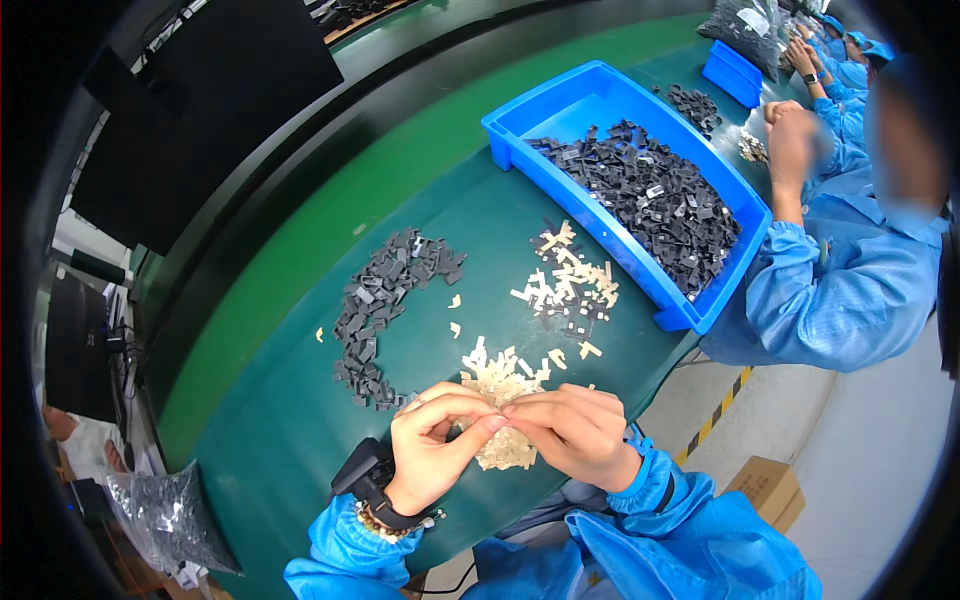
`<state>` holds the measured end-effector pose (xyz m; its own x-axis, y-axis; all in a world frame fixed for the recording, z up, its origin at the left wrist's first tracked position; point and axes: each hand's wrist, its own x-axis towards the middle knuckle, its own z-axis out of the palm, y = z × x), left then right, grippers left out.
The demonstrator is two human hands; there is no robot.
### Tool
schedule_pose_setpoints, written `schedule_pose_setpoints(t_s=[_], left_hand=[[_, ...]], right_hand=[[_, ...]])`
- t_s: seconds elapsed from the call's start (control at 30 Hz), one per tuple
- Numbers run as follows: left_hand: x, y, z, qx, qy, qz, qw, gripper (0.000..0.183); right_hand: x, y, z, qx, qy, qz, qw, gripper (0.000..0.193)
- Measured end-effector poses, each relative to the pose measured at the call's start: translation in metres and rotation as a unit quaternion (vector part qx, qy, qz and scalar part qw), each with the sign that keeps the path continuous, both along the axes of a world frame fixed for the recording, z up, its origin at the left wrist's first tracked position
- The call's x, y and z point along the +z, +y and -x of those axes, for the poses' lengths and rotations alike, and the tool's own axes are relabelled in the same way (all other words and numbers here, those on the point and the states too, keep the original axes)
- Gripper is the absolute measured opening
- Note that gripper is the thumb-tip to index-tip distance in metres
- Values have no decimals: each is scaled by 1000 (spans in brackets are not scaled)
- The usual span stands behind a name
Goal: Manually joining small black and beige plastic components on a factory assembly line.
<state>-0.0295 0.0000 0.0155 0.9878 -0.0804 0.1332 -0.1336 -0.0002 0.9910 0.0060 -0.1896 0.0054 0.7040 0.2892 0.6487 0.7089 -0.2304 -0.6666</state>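
Note:
My left hand [437,440] and my right hand [578,432] meet fingertip to fingertip over a pile of small cream-coloured pieces [500,375] near the table's front edge. Both are pinched closed; whatever lies between the fingertips is too small or too covered to make out. Left of them a curved heap of small dark grey plastic parts [365,310] reaches away along the table. Beyond my right hand lies a mixed pile of cream and dark pieces [570,285]. A wristband with a black device [365,472] sits on my left wrist.
A blue bin [590,215] full of dark plastic parts stands at the far right of the green table [270,430]. Co-workers in blue smocks [850,290] sit along the right side. A bag of dark parts [180,515] lies at the left; a cardboard box [765,490] is on the floor.

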Motion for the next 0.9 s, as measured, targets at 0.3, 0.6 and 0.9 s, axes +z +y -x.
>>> schedule_pose_setpoints(t_s=[0.3,0.6,0.9], left_hand=[[-4,0,4,76,55,88,992,10],[-1,-6,2,72,71,85,991,6],[1,-6,0,64,71,73,993,6]], right_hand=[[13,-49,-30,145,362,-31,920,34],[1,-47,-39,119,377,-151,906,28],[-8,-40,-50,75,412,-219,882,17]])
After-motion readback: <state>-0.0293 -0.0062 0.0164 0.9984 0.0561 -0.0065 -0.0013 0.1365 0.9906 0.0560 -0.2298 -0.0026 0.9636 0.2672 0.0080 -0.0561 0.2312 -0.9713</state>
